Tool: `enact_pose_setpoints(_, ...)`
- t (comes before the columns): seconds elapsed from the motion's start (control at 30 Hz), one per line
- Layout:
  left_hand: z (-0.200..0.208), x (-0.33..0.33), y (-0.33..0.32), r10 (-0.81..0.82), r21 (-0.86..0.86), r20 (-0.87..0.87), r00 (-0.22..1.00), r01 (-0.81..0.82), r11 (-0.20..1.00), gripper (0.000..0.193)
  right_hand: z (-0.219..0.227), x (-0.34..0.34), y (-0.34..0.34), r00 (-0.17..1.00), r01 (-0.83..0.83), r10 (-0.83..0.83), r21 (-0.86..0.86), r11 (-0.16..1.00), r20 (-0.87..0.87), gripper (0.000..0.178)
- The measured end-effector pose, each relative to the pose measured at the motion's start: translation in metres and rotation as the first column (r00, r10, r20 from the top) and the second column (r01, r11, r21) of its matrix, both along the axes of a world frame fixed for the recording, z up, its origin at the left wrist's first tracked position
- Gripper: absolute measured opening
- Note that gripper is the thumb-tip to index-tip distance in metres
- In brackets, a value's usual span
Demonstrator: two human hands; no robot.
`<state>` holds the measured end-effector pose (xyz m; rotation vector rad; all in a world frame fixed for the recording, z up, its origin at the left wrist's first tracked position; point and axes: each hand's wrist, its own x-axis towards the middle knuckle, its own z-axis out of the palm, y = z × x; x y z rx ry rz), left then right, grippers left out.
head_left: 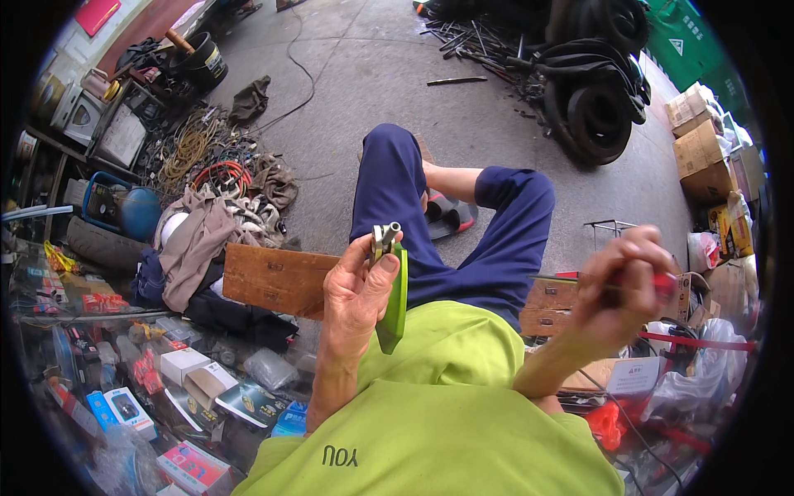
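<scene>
My left hand [357, 289] is raised over my lap, thumb and fingers closed on a metal fitting with a short hollow tube at its top. From this fitting a flat bright green piece [397, 306] hangs down in front of my shirt; its kind is unclear. Off to the right, my right hand [622, 285] is curled and smeared by motion. It grips a red handle [663, 286], and a thin dark shaft [554, 278] reaches left from the fist, like a screwdriver. The shaft's tip is apart from the green piece.
A wooden bench [277, 281] lies beneath me. At left are piled clothes [198, 248], coiled cables [186, 157] and a black bucket [198, 62]. Small boxes [184, 364] cover the lower left. Black tyres [597, 124] are heaped ahead; cardboard boxes [701, 157] line the right.
</scene>
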<state>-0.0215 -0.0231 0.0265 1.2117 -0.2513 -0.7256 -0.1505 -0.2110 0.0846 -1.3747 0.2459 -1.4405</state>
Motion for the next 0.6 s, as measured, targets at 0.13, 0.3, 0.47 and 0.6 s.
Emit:
enact_pose_setpoints(0.13,0.003,-0.007,-0.006,-0.041,-0.023,-0.002,0.999,0.041,0.999,0.027,-0.012,0.035,0.032,0.894,-0.198,0.155,-0.06,0.978,-0.421,0.022)
enact_pose_setpoints(0.3,-0.004,-0.01,-0.004,-0.056,-0.064,0.008,0.998,0.056,0.996,0.031,-0.034,0.063,0.045,0.789,-0.385,0.263,-0.114,0.916,-0.555,0.021)
enact_pose_setpoints(0.47,-0.005,-0.007,0.003,-0.089,-0.118,-0.082,0.993,0.079,0.99,0.031,-0.036,0.058,0.049,0.777,-0.448,0.265,-0.205,0.87,-0.571,0.02)
enact_pose_setpoints(0.6,-0.009,-0.008,-0.001,-0.055,-0.09,-0.016,0.998,0.054,0.994,0.034,-0.042,0.052,0.058,0.786,-0.43,0.216,-0.26,0.864,-0.579,0.026)
